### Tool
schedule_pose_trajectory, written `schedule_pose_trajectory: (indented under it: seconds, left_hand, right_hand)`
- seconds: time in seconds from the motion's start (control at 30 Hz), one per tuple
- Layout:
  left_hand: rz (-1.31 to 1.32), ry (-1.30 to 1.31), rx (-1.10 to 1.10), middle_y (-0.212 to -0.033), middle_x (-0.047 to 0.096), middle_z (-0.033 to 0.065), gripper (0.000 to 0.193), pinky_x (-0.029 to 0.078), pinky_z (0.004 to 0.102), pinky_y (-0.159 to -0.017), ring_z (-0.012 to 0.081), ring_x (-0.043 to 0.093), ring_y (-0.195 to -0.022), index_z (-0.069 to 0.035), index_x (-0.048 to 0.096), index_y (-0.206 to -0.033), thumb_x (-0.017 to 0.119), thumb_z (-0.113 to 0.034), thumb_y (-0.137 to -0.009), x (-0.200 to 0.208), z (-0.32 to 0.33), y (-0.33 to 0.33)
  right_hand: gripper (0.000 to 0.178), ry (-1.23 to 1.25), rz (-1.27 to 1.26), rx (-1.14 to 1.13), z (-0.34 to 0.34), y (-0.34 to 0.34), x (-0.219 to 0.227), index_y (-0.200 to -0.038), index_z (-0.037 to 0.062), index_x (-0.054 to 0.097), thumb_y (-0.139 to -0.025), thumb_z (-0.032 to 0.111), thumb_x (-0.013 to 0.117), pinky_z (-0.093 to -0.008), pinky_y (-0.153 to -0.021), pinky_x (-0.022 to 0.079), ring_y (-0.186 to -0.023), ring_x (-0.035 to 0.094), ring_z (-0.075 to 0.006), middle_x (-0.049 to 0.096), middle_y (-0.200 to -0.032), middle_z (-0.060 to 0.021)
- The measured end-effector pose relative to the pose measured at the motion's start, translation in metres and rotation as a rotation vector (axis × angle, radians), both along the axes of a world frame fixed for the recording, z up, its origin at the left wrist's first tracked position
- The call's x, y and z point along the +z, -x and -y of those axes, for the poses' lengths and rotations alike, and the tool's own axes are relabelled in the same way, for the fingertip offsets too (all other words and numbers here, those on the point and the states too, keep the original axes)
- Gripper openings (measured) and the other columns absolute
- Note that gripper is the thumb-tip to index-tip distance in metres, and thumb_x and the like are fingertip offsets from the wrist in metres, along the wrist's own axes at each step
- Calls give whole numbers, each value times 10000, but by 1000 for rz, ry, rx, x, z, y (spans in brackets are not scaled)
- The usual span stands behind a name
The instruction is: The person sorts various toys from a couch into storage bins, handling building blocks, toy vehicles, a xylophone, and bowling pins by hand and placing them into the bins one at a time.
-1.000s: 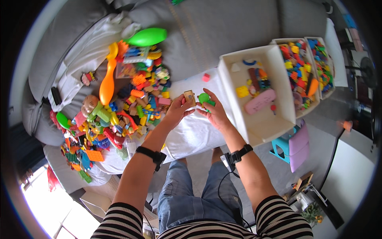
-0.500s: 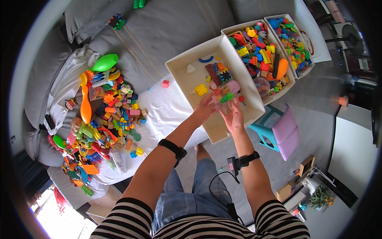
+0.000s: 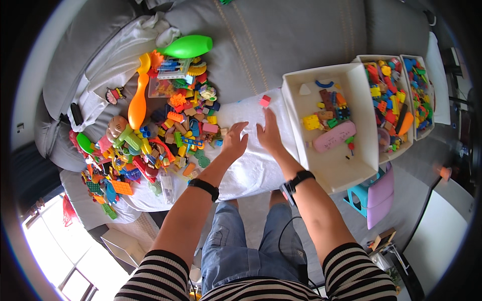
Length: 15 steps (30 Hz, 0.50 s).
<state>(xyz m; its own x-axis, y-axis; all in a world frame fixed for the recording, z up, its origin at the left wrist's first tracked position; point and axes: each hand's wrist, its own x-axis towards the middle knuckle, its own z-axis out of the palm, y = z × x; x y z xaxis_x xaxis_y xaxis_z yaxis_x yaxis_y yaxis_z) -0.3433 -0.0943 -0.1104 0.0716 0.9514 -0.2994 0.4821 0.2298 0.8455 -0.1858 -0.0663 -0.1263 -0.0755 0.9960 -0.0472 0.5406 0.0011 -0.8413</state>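
My left hand [image 3: 234, 142] hovers over the white cloth [image 3: 256, 168], at the right side of a heaped pile of toys [image 3: 178, 128]. Its fingers are apart and it holds nothing. To its right, my right hand [image 3: 269, 134] is also over the cloth, empty, with thumb and fingers spread. Just beyond its fingertips lies a small red-pink block [image 3: 265, 101]; whether they touch it I cannot tell. A large cream bin [image 3: 346, 173] stands right of that hand. In it lie a pink oblong case [image 3: 334, 137], a yellow block [image 3: 310, 122] and several small pieces.
Two toy-filled bins, one [image 3: 386, 108] beside the large bin and another [image 3: 419, 95] farther right, stand on the grey sofa [image 3: 301, 35]. A green toy pin [image 3: 188, 46] and an orange one [image 3: 137, 103] lie at the pile's far side. A teal-and-lilac stool [image 3: 380, 200] is below right.
Both hands have left the large bin, let go of small toys there, and moved left over the cloth. The view has swung left. The pink case now shows fully in the bin.
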Motion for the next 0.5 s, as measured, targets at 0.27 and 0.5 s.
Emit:
schedule_pose_trajectory:
  seconds: [0.27, 0.5]
  left_hand:
    - [-683, -54, -431, -1458, 351, 86, 515, 278, 555, -1084, 308, 277, -1378, -196, 542, -1294, 689, -172, -801, -1, 3, 53]
    - [-730, -26, -361, -1391, 394, 89, 715, 487, 360, -932, 267, 402, -1286, -137, 445, -1356, 772, -213, -725, 7, -2, 78]
  right_hand:
    - [584, -29, 67, 167, -20, 25, -21, -1351, 38, 442, -798, -29, 616, -426, -1002, 427, -1250, 455, -374, 469, -1348, -175]
    - [756, 104, 167, 262, 9, 67, -15, -1383, 136, 434, -705, 42, 757, -384, -844, 543, -1177, 482, -335, 438, -1331, -125]
